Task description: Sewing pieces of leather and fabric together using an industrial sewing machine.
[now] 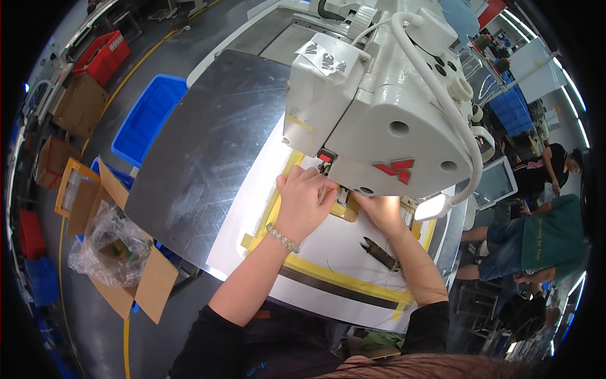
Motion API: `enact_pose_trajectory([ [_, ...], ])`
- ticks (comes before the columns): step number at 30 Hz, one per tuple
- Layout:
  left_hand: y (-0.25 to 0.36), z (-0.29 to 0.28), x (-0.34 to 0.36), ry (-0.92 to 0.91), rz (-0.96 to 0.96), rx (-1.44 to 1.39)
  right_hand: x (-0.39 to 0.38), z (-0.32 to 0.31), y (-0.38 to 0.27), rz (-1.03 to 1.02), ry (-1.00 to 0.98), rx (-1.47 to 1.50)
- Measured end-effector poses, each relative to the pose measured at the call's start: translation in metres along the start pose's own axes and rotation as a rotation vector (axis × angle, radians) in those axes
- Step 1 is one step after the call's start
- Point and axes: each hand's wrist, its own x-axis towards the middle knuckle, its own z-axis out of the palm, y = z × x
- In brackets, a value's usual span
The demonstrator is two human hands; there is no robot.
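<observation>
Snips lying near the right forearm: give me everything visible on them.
The snips are a small, dark, metallic-looking tool with two narrow, pointed blades, tips slightly apart, joined to a longer brownish body. They lie at a slant on the white surface, blades toward the picture's upper left, rear end toward the right forearm; whether that end touches it I can't tell. The yellow tape strip runs below them. Neither the left hand nor the right hand holds them.
</observation>
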Motion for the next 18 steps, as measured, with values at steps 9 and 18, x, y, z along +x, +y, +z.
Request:
enact_pose_trajectory([
  [9, 0.001, -0.0019, 0.0013, -0.004, 0.002, 0.012, 0.0012, 0.0019, 0.0011, -0.066, 0.033, -0.002],
  [18, -0.0026, -0.0012, 0.0009, -0.016, 0.01, 0.008, 0.0031, 0.0014, -0.0008, -0.099, 0.038, -0.058],
])
